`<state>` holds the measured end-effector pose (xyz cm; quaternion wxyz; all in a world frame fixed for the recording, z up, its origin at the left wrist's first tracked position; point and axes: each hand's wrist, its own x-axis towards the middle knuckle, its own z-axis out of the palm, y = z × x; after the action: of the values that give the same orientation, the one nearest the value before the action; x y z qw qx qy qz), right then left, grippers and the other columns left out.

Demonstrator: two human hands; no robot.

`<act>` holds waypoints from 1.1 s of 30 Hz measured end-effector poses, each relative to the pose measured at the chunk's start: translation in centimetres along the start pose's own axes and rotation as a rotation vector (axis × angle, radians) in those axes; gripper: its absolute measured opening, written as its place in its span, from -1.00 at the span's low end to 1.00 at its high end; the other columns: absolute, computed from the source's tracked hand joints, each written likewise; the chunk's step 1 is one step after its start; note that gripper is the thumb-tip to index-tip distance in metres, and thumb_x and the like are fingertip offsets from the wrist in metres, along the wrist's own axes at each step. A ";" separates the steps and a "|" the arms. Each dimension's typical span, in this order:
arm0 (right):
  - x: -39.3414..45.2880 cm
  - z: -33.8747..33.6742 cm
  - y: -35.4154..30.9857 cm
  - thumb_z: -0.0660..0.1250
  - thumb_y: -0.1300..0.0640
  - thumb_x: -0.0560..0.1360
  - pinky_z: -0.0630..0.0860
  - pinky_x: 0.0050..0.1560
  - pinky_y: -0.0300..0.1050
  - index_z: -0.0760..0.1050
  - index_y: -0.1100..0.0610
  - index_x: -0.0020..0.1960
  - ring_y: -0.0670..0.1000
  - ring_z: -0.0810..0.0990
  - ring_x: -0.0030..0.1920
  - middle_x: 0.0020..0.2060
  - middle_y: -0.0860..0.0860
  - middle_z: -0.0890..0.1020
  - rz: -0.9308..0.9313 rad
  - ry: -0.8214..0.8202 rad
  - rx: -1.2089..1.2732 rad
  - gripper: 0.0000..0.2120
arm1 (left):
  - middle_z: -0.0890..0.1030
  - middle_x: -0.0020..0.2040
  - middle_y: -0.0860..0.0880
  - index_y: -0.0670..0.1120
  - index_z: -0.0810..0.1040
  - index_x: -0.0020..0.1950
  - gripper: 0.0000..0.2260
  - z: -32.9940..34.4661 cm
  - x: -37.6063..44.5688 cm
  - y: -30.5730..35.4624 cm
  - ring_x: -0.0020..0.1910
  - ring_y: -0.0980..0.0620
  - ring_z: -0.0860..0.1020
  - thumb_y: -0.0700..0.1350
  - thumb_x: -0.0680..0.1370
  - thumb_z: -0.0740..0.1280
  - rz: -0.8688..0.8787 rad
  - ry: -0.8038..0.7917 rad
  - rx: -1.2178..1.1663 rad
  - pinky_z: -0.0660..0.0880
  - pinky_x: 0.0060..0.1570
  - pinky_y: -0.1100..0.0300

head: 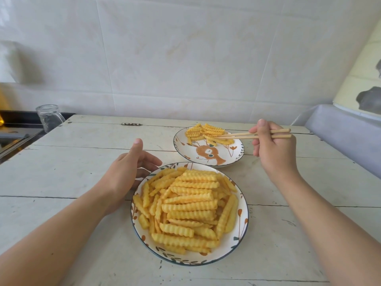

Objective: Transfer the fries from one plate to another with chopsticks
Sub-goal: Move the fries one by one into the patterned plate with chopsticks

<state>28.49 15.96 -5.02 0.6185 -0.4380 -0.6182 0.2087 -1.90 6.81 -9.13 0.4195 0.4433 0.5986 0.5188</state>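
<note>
The near round patterned plate (240,242) on the whitewashed plank table (72,203) holds a heap of yellow crinkle-cut fries (189,203). Left hand (125,174), fingers relaxed and spread, rests at its left rim. Beyond it to the right, the right hand (274,149) pinches wooden chopsticks (243,135), tips pressed together among fries on the far illustrated plate (226,157).

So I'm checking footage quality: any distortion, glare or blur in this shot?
Head view: wide-angle bending curves the wall tiles and table edges; light is soft and even with faint shadows; a bright yellow glare sits at the far left edge; fries and chopsticks are sharp.
</note>
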 end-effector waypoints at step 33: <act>-1.5 -8.7 -11.6 0.22 -0.01 0.66 0.31 -0.57 -0.20 0.55 0.20 -0.28 0.07 0.35 -0.63 -0.55 0.05 0.46 0.243 0.092 0.130 -0.58 | 0.71 -0.05 -0.10 0.00 0.74 -0.10 -0.34 0.4 -1.7 1.4 0.00 -0.15 0.65 0.34 0.68 -0.04 -0.029 0.033 0.079 0.55 0.09 -0.15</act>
<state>33.20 6.10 4.68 0.6435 -0.4778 -0.5168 0.3010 -0.91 5.33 -7.70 0.3994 0.4421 0.6317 0.4959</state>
